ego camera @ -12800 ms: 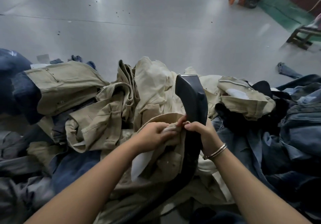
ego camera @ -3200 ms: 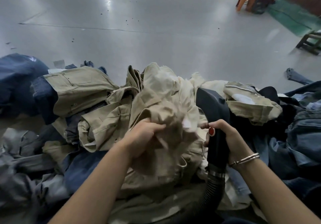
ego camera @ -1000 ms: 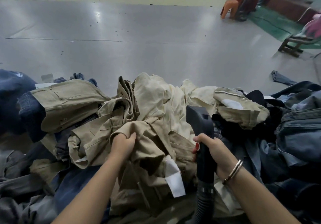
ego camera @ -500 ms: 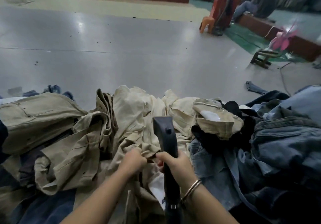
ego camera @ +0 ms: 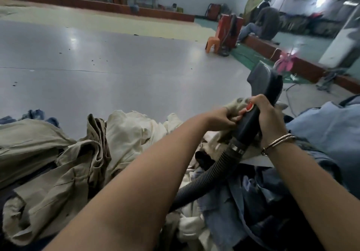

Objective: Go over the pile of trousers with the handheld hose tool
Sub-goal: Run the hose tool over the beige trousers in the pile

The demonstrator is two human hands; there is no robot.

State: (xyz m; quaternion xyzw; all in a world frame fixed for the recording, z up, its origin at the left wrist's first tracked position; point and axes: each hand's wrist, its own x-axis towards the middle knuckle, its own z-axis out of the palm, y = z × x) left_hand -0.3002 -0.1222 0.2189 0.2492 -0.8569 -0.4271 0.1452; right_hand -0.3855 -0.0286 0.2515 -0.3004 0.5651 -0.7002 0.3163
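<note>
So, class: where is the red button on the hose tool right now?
In the head view, right of centre, the red button sits on the hose tool handle, under the right hand thumb, beside the left hand.

Dim indoor light, cool cast. Glossy grey floor (ego camera: 116,60) carries a soft white glare patch towards its far left. Bright lamps (ego camera: 321,0) burn out at upper right, well beyond the floor. Far wall and right edge smeared by motion blur; lines there bow. Forearms nearest the camera sharp, softly shadowed underneath.
</note>
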